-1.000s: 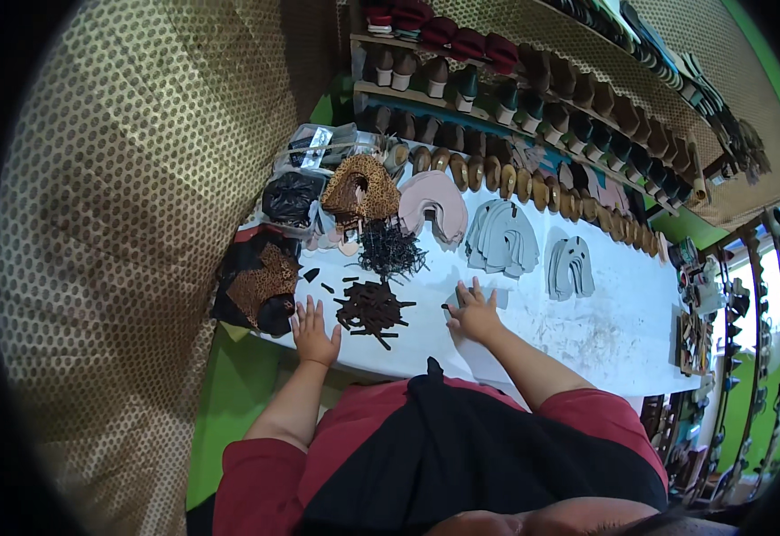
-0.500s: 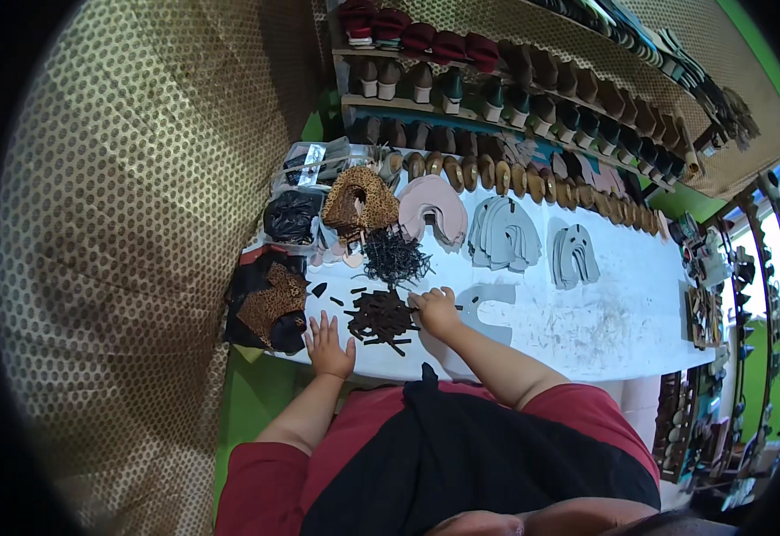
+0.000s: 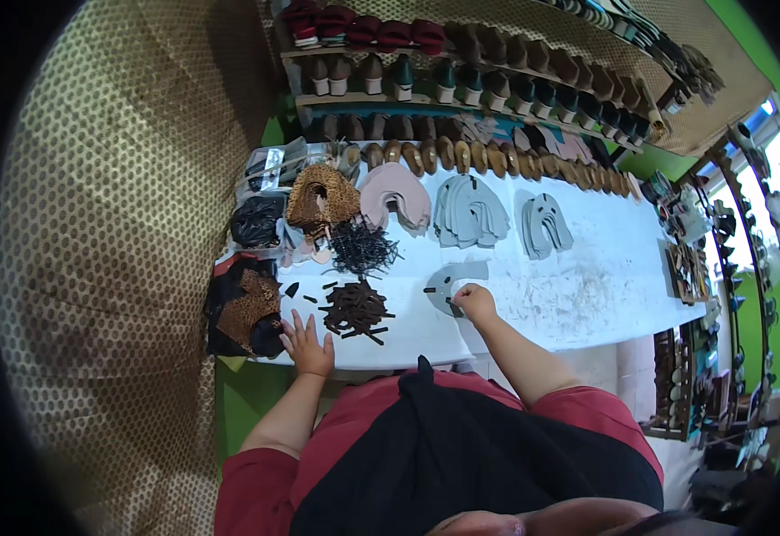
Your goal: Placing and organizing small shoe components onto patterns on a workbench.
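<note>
My left hand [image 3: 308,347] lies flat at the table's near edge, fingers spread, holding nothing. My right hand [image 3: 476,305] is closed in a pinch over a single grey U-shaped shoe-upper piece [image 3: 473,271]; what the fingertips hold is too small to make out. A short dark strip [image 3: 430,289] lies at the left edge of that grey piece. Between my hands is a heap of short dark brown strips [image 3: 354,308], with a few loose ones to its left. Beyond it sits a tangle of thin black strips [image 3: 360,247].
Stacked pink uppers [image 3: 396,192], leopard-print uppers [image 3: 321,196] and two grey stacks [image 3: 469,212] line the table's far side. Black bags with leopard-print scraps [image 3: 249,308] lie at left. Behind are wooden shoe lasts [image 3: 479,158] and shelves of shoes [image 3: 443,79]. A patterned curtain [image 3: 131,268] hangs at left.
My right hand has moved right, from beside the brown strips to above the grey piece. A dark strip now shows at that piece's left edge. The view has shifted; my left hand stays flat.
</note>
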Available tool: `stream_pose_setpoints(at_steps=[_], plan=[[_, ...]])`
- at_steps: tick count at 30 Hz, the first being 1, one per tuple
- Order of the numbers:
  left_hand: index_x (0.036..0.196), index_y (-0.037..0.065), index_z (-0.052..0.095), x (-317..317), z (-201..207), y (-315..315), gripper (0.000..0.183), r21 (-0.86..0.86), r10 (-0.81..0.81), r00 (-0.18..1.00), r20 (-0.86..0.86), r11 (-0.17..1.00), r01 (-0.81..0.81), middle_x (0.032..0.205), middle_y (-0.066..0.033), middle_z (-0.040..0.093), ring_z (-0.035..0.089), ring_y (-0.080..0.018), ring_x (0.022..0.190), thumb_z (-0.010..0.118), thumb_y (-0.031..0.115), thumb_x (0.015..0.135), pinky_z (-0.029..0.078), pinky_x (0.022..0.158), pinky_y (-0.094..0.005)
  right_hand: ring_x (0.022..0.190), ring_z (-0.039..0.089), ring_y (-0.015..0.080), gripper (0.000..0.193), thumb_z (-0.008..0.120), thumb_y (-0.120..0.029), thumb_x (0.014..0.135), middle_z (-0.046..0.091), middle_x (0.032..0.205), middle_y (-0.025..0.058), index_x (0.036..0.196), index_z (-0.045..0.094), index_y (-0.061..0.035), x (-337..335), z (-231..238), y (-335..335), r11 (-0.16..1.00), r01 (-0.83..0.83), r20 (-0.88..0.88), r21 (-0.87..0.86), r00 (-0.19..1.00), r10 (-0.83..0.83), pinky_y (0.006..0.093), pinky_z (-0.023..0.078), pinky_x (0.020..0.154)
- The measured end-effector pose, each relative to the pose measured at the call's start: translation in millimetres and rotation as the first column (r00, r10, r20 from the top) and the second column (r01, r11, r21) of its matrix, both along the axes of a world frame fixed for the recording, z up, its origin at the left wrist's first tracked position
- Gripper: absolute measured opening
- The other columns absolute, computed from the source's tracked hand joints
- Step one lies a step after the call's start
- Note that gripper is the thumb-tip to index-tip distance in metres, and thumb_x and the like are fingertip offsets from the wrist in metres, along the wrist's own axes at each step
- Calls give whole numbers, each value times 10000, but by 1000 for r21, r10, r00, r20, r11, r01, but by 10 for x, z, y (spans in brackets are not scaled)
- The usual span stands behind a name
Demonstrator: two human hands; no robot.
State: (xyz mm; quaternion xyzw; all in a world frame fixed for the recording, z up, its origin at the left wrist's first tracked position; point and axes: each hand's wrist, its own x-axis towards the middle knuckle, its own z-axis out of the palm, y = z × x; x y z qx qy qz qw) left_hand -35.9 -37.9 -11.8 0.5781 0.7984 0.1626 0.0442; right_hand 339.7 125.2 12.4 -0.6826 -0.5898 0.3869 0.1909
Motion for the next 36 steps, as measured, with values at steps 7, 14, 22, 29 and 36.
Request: stream_pose_setpoints(at_steps=[7, 14, 22, 29, 36], plan=[[1436, 186, 490, 331, 50, 278, 706, 130, -416, 904, -99, 895, 426, 1627, -201, 200, 90, -475, 1498, 715, 380, 796, 10, 1136, -697, 721, 674, 225, 209, 780, -187, 755, 707, 793, 89, 890, 676, -67, -76, -148, -124, 984, 180, -69, 20, 982, -178, 349, 528, 678], [1475, 298, 463, 1187, 413, 811, 653, -184, -641, 767, -17, 756, 628, 1658, -165, 72, 1, -493, 1499, 662, 452, 872, 8, 1143, -693, 794, 704, 275, 221, 762, -257, 766, 732, 841, 88, 908, 685, -106, -165, -214, -138, 971, 238, 144, 14, 961, -238, 389, 538, 727], [1485, 358, 445, 1832, 508, 1189, 627, -324, -707, 702, 85, 646, 691, 1674, -123, -4, -57, -467, 1507, 590, 539, 903, -31, 1140, -685, 825, 709, 299, 203, 699, -299, 777, 736, 870, 108, 914, 710, -150, -185, -225, -134, 976, 216, 208, 31, 954, -218, 412, 541, 762], [1474, 380, 458, 1881, 485, 1225, 587, -368, -696, 714, 84, 644, 671, 1674, -118, 0, -50, -466, 1508, 584, 498, 912, -36, 1143, -678, 1034, 632, 342, 186, 667, -296, 824, 716, 986, 106, 915, 755, -159, -42, 112, -282, 945, -225, 350, 237, 927, 133, 483, 477, 839], [1475, 288, 470, 1839, 395, 1266, 611, -304, -637, 766, 91, 715, 630, 1662, -171, 30, -32, -480, 1504, 611, 432, 897, -13, 1141, -686, 1406, 356, 339, 435, 630, -375, 887, 450, 1482, 113, 1285, 657, -201, 445, -15, -362, 644, -624, 525, 442, 763, 378, 559, 324, 1059]])
